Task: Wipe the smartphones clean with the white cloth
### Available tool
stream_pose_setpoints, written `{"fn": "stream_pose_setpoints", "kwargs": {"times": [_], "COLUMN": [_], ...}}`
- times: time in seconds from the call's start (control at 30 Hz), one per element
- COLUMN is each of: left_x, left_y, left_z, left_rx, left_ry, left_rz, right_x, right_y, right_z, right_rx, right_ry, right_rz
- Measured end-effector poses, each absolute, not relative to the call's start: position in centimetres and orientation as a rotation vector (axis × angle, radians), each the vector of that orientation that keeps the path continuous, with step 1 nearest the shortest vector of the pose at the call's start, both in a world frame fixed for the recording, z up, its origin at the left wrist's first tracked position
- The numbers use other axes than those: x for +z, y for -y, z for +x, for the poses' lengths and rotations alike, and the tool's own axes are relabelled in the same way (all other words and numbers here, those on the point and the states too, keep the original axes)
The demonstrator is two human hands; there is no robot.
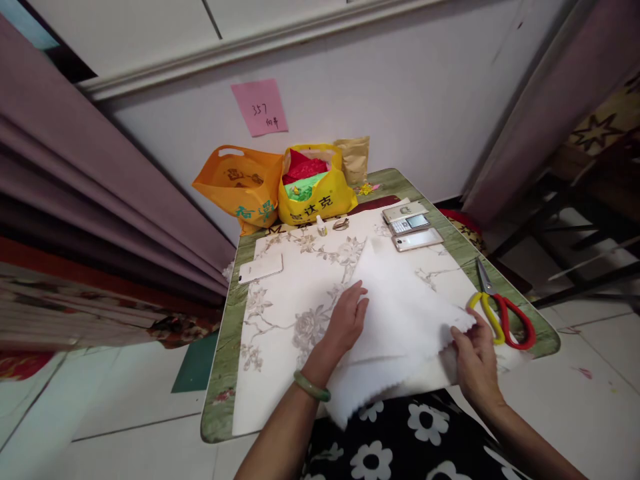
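A white cloth (400, 313) with a scalloped edge is spread at a slant over the near part of the table, and its lower corner hangs past the front edge. Between thumb and fingers, my right hand (477, 353) pinches the cloth's right corner. My left hand (349, 313), a green bangle on its wrist, rests at the cloth's left edge with fingers loosely curved and apart. Just right of my right hand lie scissors (500, 313) with one yellow and one red handle, blades pointing away from me.
A floral cover (280, 320) lies over the green table (220, 380). Phones (417, 239) lie at the right, another phone (261, 268) at the left. A small white bottle (321, 225) stands before an orange bag (250, 190) and a filled yellow bag (320, 200) at the wall.
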State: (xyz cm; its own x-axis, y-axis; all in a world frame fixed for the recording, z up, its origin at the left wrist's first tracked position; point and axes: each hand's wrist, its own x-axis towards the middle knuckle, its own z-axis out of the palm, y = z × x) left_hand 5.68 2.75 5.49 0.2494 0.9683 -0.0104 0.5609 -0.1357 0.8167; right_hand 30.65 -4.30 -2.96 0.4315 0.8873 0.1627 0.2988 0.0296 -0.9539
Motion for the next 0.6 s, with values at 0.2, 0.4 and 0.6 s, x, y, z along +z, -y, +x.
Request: {"fn": "stream_pose_setpoints", "kwargs": {"times": [0.2,0.4,0.6], "left_x": [1.3,0.4,0.6], "left_y": [-4.6,-5.9,-3.3], "left_z": [6.2,6.2,4.7], "left_rx": [0.21,0.195,0.215], "left_ry": [-1.446,-1.814,-2.025], "left_rz": [2.484,2.429,2.421], "right_x": [1.4,0.2,-2.7], "right_y": [3.0,1.4,0.4], "right_z": [30.7,28.3,27.7], "right_rx": [0.201,0.339,0.148], "right_ry": [1.502,2.253,2.417], "right_rz": [-1.569,-1.334,-1.359]}}
